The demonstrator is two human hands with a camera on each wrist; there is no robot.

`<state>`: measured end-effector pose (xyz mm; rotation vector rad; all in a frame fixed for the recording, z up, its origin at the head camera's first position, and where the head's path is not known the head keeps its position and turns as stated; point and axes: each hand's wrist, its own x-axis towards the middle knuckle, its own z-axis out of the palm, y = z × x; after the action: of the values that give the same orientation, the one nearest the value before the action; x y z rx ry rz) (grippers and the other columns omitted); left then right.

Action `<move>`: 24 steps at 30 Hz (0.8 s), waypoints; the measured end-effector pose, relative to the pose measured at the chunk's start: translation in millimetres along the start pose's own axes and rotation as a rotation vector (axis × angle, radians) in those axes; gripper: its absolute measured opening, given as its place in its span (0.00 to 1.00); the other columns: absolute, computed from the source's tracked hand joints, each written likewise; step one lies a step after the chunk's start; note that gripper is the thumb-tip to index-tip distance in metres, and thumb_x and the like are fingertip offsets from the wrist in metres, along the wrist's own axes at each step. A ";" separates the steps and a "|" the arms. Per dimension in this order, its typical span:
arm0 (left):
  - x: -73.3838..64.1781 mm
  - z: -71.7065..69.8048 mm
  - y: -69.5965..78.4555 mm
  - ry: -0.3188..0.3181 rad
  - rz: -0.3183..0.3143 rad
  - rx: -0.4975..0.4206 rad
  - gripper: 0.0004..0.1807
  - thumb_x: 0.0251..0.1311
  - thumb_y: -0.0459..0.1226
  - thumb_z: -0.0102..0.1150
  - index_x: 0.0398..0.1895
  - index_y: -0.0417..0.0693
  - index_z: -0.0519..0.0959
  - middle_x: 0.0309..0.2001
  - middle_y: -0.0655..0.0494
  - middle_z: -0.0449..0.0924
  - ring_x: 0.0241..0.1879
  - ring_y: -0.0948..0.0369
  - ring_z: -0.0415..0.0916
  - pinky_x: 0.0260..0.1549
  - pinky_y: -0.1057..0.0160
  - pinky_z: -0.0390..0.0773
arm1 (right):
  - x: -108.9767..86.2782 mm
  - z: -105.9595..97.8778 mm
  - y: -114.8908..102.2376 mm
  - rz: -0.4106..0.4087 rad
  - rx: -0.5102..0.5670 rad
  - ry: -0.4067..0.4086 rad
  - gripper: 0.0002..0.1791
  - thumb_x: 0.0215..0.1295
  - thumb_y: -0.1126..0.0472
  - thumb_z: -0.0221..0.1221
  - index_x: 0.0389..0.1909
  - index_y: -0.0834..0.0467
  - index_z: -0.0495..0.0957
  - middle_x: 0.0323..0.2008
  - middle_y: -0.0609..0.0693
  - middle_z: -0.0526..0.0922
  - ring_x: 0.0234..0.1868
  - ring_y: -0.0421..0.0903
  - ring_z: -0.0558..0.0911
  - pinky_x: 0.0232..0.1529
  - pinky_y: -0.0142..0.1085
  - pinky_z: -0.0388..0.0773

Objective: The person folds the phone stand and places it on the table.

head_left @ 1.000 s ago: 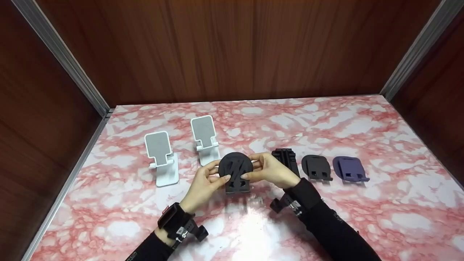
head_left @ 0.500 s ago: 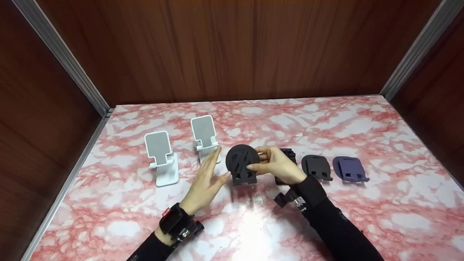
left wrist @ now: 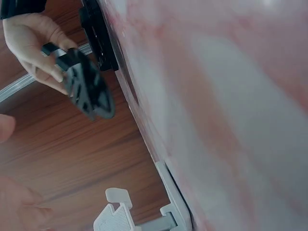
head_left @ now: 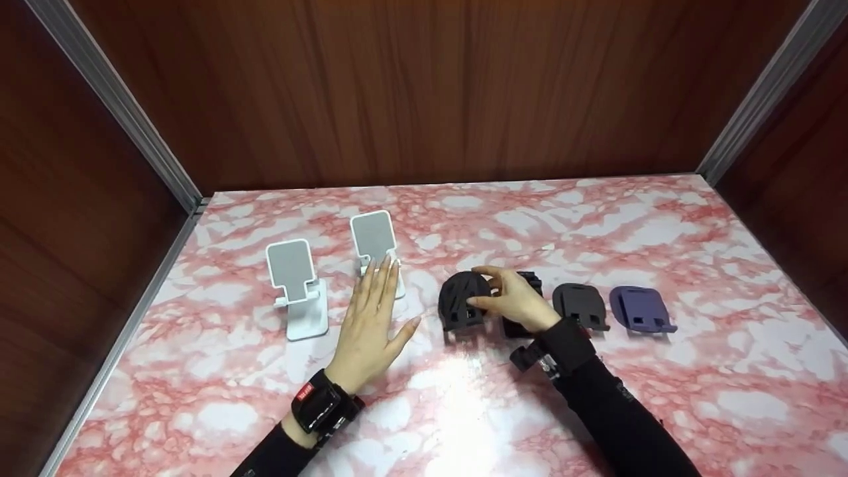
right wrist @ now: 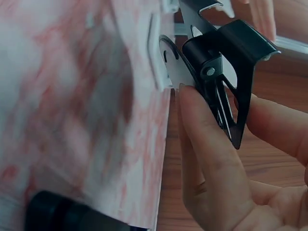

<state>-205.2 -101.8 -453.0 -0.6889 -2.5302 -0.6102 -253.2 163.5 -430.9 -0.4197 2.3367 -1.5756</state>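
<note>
The right hand is gripping the black stand by the edge nearest it, thumb lying on the slotted face and fingers curling behind; that side pinch is probably serving to leave the face and lower lip uncovered; the left wrist view is showing the stand tilting in the air, apart from the table, so the right hand alone seems to be bearing its weight. The left hand is holding nothing, its fingers lying straight and its thumb spreading; it is hovering before the rear white stand, overlapping it in the head view, perhaps just keeping out of the right hand's way. The front white stand is standing farther left, unfolded; a black object is lying partly hidden beneath the right hand; beyond it the dark grey stand and the purple stand are sitting side by side, seemingly folded for a tidy row.
</note>
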 end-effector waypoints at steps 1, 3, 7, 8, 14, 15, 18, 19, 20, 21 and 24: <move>-0.2 -0.7 -0.1 -0.019 -0.012 0.003 0.45 0.67 0.53 0.51 0.75 0.35 0.47 0.76 0.41 0.42 0.74 0.42 0.38 0.72 0.50 0.36 | 0.5 0.4 1.1 0.004 -0.021 0.008 0.35 0.66 0.67 0.61 0.70 0.69 0.58 0.51 0.67 0.76 0.38 0.56 0.81 0.40 0.49 0.81; -0.5 -2.1 -0.4 -0.056 -0.035 0.007 0.45 0.67 0.54 0.49 0.75 0.35 0.46 0.76 0.41 0.41 0.74 0.42 0.36 0.72 0.49 0.35 | 1.5 1.4 3.0 0.011 -0.057 0.015 0.35 0.66 0.67 0.61 0.70 0.69 0.58 0.55 0.70 0.73 0.39 0.58 0.80 0.38 0.47 0.81; -1.3 -3.9 -0.8 -0.109 -0.068 0.010 0.45 0.68 0.54 0.48 0.76 0.36 0.46 0.76 0.40 0.40 0.74 0.43 0.35 0.72 0.49 0.35 | 3.1 3.7 5.1 0.038 -0.088 0.002 0.34 0.67 0.66 0.59 0.70 0.70 0.58 0.61 0.74 0.65 0.33 0.59 0.81 0.33 0.45 0.82; -1.5 -4.3 -0.7 -0.115 -0.071 0.009 0.45 0.68 0.54 0.48 0.76 0.36 0.46 0.76 0.40 0.40 0.74 0.43 0.35 0.72 0.49 0.35 | 3.5 4.2 5.4 0.044 -0.087 -0.007 0.34 0.68 0.67 0.59 0.70 0.70 0.57 0.60 0.74 0.65 0.29 0.59 0.81 0.32 0.47 0.83; -1.4 -4.7 -0.1 -0.113 -0.063 0.006 0.44 0.68 0.53 0.50 0.76 0.36 0.47 0.76 0.39 0.42 0.74 0.43 0.36 0.72 0.49 0.37 | 5.6 5.3 5.7 0.032 -0.231 -0.007 0.33 0.68 0.67 0.58 0.69 0.72 0.58 0.57 0.74 0.69 0.32 0.58 0.83 0.35 0.48 0.83; -1.3 -4.7 0.1 -0.113 -0.063 0.004 0.44 0.68 0.53 0.50 0.76 0.36 0.47 0.76 0.39 0.43 0.74 0.43 0.36 0.72 0.49 0.37 | 5.8 5.5 5.5 0.022 -0.284 -0.004 0.33 0.68 0.66 0.58 0.69 0.73 0.58 0.58 0.74 0.69 0.37 0.59 0.83 0.39 0.49 0.82; -1.2 -4.8 0.6 -0.119 -0.064 -0.002 0.44 0.68 0.52 0.51 0.76 0.36 0.47 0.75 0.39 0.44 0.74 0.43 0.37 0.72 0.48 0.39 | 6.0 5.9 4.9 -0.020 -0.444 0.005 0.33 0.68 0.64 0.58 0.68 0.74 0.59 0.61 0.74 0.67 0.53 0.63 0.77 0.54 0.51 0.76; -1.2 -4.8 0.7 -0.122 -0.064 -0.004 0.44 0.68 0.52 0.51 0.76 0.36 0.47 0.75 0.39 0.44 0.74 0.43 0.37 0.72 0.47 0.40 | 5.9 6.1 4.7 -0.030 -0.486 0.010 0.33 0.69 0.63 0.58 0.68 0.75 0.59 0.62 0.74 0.67 0.58 0.63 0.74 0.58 0.51 0.72; -1.2 -4.8 0.9 -0.125 -0.064 -0.006 0.44 0.68 0.52 0.51 0.76 0.36 0.47 0.75 0.39 0.44 0.74 0.43 0.37 0.71 0.46 0.41 | 5.7 6.4 4.6 -0.036 -0.526 0.015 0.33 0.69 0.62 0.58 0.67 0.75 0.59 0.62 0.74 0.67 0.61 0.63 0.70 0.61 0.51 0.69; -1.4 -4.7 1.0 -0.127 -0.063 -0.004 0.44 0.68 0.52 0.50 0.76 0.36 0.47 0.75 0.39 0.44 0.74 0.43 0.38 0.71 0.46 0.42 | 5.4 6.5 4.6 -0.034 -0.547 0.013 0.33 0.69 0.62 0.58 0.67 0.75 0.59 0.61 0.74 0.67 0.61 0.64 0.70 0.61 0.51 0.68; -1.7 -4.2 0.7 -0.131 -0.062 -0.001 0.44 0.68 0.52 0.50 0.75 0.35 0.47 0.75 0.38 0.44 0.74 0.43 0.38 0.71 0.44 0.44 | 4.3 7.7 4.8 -0.021 -0.586 0.011 0.34 0.69 0.60 0.58 0.67 0.76 0.58 0.60 0.75 0.67 0.61 0.64 0.69 0.60 0.51 0.69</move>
<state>-202.2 -104.0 -450.4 -0.6731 -2.6812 -0.6058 -254.5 157.1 -438.4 -0.5570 2.7817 -0.8692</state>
